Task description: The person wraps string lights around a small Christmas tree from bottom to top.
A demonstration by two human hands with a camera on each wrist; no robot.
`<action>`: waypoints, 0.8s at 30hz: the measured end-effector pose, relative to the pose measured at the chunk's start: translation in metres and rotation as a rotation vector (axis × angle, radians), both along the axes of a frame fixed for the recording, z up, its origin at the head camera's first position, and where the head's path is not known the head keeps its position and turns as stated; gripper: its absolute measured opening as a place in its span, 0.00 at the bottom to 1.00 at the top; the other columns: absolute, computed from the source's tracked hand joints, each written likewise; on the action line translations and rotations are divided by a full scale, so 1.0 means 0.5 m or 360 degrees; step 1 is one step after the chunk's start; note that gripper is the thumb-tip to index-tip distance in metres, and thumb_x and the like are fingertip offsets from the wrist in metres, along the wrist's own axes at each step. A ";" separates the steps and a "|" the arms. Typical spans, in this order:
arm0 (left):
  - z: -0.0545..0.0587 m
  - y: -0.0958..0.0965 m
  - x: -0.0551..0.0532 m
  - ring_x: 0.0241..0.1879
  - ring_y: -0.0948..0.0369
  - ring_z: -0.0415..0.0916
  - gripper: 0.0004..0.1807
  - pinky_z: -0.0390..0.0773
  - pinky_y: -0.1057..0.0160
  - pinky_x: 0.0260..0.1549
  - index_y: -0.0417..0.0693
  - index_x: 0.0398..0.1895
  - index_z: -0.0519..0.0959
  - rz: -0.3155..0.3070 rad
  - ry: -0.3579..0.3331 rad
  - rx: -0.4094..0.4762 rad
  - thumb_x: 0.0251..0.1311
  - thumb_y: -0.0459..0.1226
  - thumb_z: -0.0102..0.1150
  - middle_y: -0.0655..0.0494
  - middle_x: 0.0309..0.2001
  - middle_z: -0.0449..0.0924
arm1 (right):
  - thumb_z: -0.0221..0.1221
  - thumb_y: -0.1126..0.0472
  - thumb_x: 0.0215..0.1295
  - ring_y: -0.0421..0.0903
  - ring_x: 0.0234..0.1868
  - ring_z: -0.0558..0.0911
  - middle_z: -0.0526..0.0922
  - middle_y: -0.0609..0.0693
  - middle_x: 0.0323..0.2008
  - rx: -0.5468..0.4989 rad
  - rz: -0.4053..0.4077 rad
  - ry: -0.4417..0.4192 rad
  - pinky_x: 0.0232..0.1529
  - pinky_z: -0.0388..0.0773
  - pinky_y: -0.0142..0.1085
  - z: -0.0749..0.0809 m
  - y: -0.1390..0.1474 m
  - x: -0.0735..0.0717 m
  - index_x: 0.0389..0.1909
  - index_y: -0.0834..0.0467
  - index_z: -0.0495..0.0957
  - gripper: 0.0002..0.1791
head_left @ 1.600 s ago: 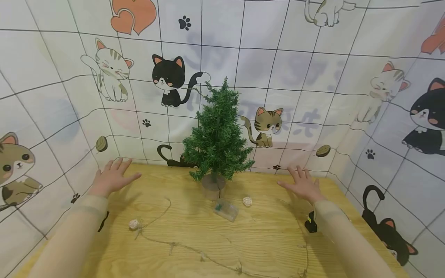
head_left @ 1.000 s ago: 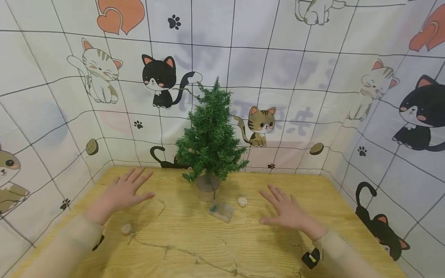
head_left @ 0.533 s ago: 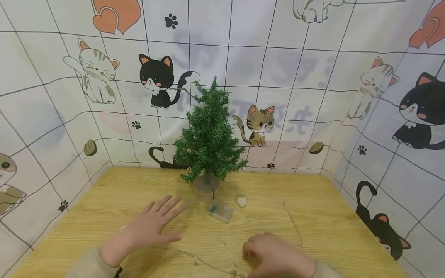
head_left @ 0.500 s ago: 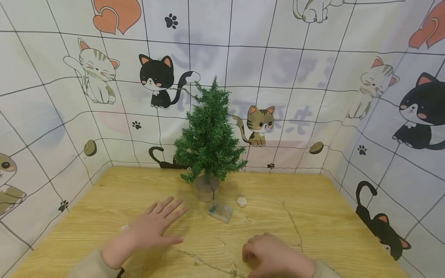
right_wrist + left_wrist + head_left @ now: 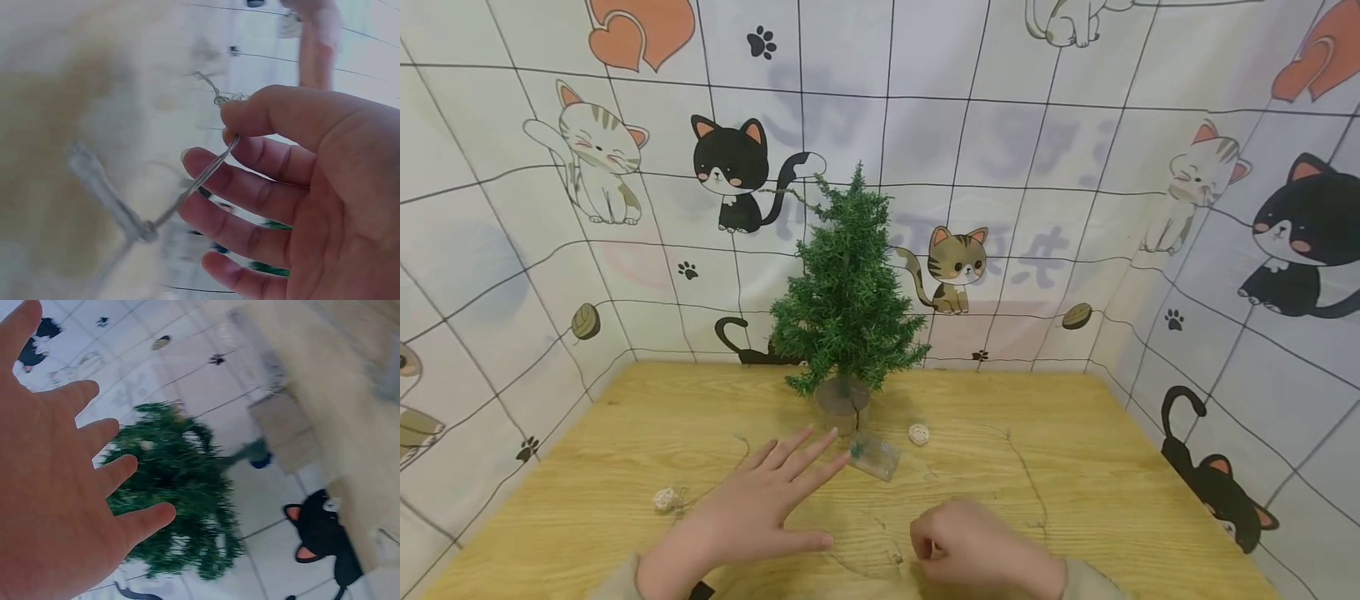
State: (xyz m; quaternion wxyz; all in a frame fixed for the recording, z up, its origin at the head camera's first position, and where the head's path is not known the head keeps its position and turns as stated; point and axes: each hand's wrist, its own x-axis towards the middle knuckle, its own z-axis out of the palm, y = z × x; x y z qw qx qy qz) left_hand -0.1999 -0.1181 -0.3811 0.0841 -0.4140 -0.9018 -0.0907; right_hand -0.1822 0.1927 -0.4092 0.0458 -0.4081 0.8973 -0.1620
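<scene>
A string of twine point(image 5: 1032, 482) with small knots lies in a loop across the wooden table. My right hand point(image 5: 973, 546) holds part of it near the table's front. In the right wrist view, the thumb and index finger pinch the twine point(image 5: 215, 164), with a knotted end hanging off to the left. Spread flat over the table, fingers straight, my left hand point(image 5: 752, 512) grips nothing and covers part of the string. Its fingertips overlap a clear flat box point(image 5: 876, 457) in the head view. Behind stands a small green artificial tree point(image 5: 850, 292) on a round base point(image 5: 829, 408).
One white woven ball point(image 5: 918, 434) sits right of the clear box. Another woven ball point(image 5: 665, 499), at the left, is beside the string. A cat-printed cloth point(image 5: 1037, 158) encloses the back and sides of the wooden table point(image 5: 625, 442).
Both hands came from the far sides of the table in toward the front middle. The right fingers closed on the twine, and a stretch of it shifted. The left hand stayed spread.
</scene>
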 end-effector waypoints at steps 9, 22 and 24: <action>0.074 0.049 0.004 0.69 0.59 0.58 0.46 0.61 0.46 0.63 0.69 0.76 0.50 -0.0178 -0.0181 0.0257 0.56 0.69 0.51 0.65 0.71 0.59 | 0.63 0.61 0.63 0.26 0.21 0.69 0.73 0.28 0.23 -0.0176 -0.0006 0.0120 0.25 0.69 0.24 0.120 -0.025 -0.012 0.28 0.45 0.75 0.09; 0.117 0.090 0.021 0.29 0.65 0.80 0.30 0.79 0.64 0.29 0.59 0.69 0.67 -0.0152 -0.0841 0.0982 0.65 0.49 0.60 0.64 0.34 0.82 | 0.62 0.64 0.65 0.30 0.27 0.76 0.79 0.36 0.26 -0.0669 0.0135 0.0092 0.29 0.74 0.29 0.201 -0.070 -0.025 0.32 0.49 0.77 0.06; 0.122 0.087 0.023 0.23 0.61 0.79 0.28 0.79 0.63 0.25 0.58 0.67 0.69 -0.0140 -0.0914 0.1074 0.65 0.47 0.61 0.61 0.31 0.80 | 0.62 0.63 0.66 0.31 0.28 0.77 0.79 0.36 0.27 -0.0719 0.0148 0.0051 0.30 0.75 0.30 0.209 -0.073 -0.023 0.33 0.49 0.78 0.05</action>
